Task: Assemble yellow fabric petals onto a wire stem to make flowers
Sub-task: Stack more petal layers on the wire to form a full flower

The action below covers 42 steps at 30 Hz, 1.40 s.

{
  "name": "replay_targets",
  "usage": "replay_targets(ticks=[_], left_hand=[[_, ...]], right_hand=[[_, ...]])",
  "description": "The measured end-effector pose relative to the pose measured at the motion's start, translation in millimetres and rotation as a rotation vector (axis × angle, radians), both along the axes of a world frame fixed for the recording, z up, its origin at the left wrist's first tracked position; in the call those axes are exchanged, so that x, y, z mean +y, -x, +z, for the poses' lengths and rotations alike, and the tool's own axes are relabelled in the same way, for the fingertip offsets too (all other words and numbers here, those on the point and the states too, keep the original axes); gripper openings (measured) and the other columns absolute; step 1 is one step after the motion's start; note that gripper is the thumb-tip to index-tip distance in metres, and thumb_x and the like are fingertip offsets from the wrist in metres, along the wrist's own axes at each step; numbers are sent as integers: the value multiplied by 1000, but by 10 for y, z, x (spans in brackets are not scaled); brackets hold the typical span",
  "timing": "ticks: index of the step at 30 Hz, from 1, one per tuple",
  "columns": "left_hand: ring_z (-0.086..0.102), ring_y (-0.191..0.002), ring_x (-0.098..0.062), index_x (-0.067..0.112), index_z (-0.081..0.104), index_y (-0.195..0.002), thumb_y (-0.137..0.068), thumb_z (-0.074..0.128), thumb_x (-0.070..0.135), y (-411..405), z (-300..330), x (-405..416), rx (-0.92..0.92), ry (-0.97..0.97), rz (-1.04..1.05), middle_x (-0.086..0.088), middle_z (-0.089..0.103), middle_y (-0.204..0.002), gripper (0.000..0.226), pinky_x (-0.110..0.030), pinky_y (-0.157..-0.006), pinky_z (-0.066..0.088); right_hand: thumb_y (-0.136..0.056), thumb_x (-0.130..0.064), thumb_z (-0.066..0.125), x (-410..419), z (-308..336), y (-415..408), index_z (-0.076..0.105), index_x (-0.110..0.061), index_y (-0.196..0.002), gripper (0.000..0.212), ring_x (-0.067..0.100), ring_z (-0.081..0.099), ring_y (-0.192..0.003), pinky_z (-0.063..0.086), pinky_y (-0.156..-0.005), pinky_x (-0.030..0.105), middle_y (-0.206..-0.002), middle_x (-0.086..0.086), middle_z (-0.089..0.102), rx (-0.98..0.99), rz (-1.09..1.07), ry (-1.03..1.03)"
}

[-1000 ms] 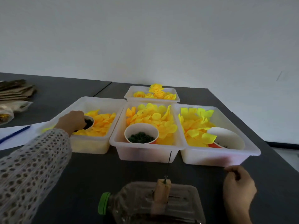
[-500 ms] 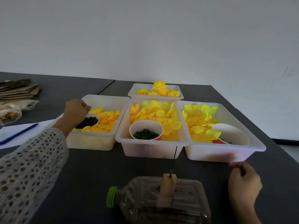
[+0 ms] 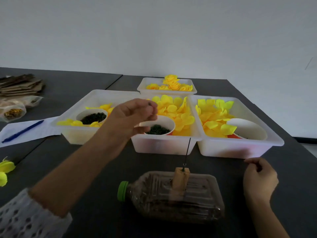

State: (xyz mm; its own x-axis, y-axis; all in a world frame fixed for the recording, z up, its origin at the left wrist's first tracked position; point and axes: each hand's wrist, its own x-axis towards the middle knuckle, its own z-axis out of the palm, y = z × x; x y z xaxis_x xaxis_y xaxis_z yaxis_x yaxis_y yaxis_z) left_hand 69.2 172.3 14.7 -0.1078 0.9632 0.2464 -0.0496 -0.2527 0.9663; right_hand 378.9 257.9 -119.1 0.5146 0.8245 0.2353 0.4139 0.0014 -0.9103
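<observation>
A thin dark wire stem (image 3: 187, 152) stands upright in a wooden block (image 3: 181, 179) on a plastic bottle (image 3: 180, 194) lying on its side. My left hand (image 3: 132, 117) hovers above the middle bin (image 3: 163, 145), pinching a tiny dark green piece (image 3: 149, 104) between thumb and fingertips. My right hand (image 3: 259, 176) rests curled on the table right of the bottle; whether it holds anything is unclear. Three white bins hold yellow fabric petals (image 3: 175, 109) and cups of small green parts (image 3: 93, 116).
A far bin (image 3: 167, 91) holds finished yellow flowers. At the left lie a white paper with a blue pen (image 3: 22, 130), cardboard pieces (image 3: 20, 85), a plastic bag (image 3: 12, 112) and a yellow flower (image 3: 5, 170) at the table's edge.
My left hand lifted out of the cup in the left bin and moved right, over the middle bin, with a small green piece pinched. The right hand stayed put.
</observation>
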Motion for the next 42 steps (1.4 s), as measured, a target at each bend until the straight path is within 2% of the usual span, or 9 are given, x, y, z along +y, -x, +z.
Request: replay_targets(ticks=[4,11,14,17,22,26,30,33,42], left_hand=[[66,-92,-8,26,75,-84,-84,71,27,-450,-42,-277,154,-18,-114,3,73,-92,4,-22,-70,55],[61,-83,-8,23,74,-85,-76,64,27,-661,-68,-246,169,-88,-75,6,72,-90,14,-22,-64,50],[58,-77,-6,23,74,-85,-83,67,18,-729,-65,-190,202,-108,-69,14,71,-86,9,-19,-63,49],[59,-76,-5,27,74,-83,-85,68,10,-738,-79,-159,227,-140,-61,11,73,-87,19,-15,-64,47],[61,-77,-8,37,76,-80,-82,70,25,-709,-93,-176,222,-156,-66,7,74,-91,13,-20,-59,49],[61,-77,-12,37,75,-79,-83,67,22,-699,-115,-163,220,-128,-80,9,74,-90,18,-23,-56,52],[65,-78,-10,36,75,-81,-87,70,18,-656,-227,-154,336,-9,-160,1,74,-90,20,-22,-63,53],[69,-86,-6,31,74,-86,-89,68,16,-620,-392,-182,456,78,-243,8,74,-91,16,-21,-79,54],[66,-95,-1,30,73,-96,-90,67,22,-516,-496,-94,476,87,-322,15,73,-98,12,-12,-82,48]], right_hand=[[-89,4,42,-17,2,-7,62,-18,-83,30,27,59,-74,51,-70,45,-81,7,61,-10,15,-3],[-90,4,42,-7,-20,-13,63,-16,-85,30,23,58,-70,48,-65,35,-80,5,61,-5,37,-7],[-90,4,43,-5,-37,-20,63,-18,-85,30,20,57,-69,44,-61,31,-79,3,61,-3,46,-10],[-90,4,43,1,-48,-27,62,-19,-85,31,21,57,-70,46,-62,33,-80,3,60,3,51,0],[-91,3,44,24,-52,-48,62,-19,-86,30,22,58,-71,48,-65,36,-82,3,60,-8,60,10],[-91,2,44,29,-72,-44,63,-17,-88,28,23,57,-69,45,-61,32,-82,7,61,-2,65,16],[-91,3,43,35,-73,-44,64,-15,-89,27,21,56,-67,43,-58,29,-82,7,61,-3,71,19],[-90,4,43,42,-76,-40,64,-15,-88,29,22,55,-66,42,-58,30,-79,7,60,-9,64,15],[-90,3,43,21,-58,-32,64,-17,-85,30,21,56,-67,44,-60,32,-78,3,60,-19,60,24]])
